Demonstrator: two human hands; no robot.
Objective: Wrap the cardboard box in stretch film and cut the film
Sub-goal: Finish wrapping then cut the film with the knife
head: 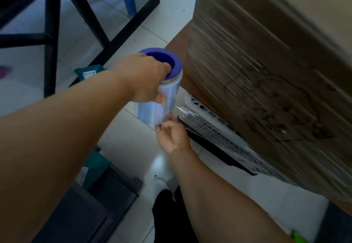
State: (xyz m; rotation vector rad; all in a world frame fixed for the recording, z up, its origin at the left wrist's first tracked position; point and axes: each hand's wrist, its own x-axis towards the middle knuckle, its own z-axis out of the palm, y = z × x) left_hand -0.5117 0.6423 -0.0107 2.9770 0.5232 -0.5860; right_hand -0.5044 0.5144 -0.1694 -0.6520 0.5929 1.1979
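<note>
Both hands — left hand (pixel 146 82), right hand (pixel 172 137) — hold the film roll (pixel 162 99) beside the wrapped box (pixel 266 82).

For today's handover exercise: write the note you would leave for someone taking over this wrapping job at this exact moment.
Left hand: grips the top of the stretch film roll, a finger hooked into its purple core.
Right hand: fingers hold the roll's bottom edge.
Cardboard box: at right, above a white perforated basket; film layers already cover its near face.
A film strand runs from roll towards box, uncut.
Done: several wraps.
Left: finish wrapping if needed, then cut the film. No cutting tool in view.
</note>
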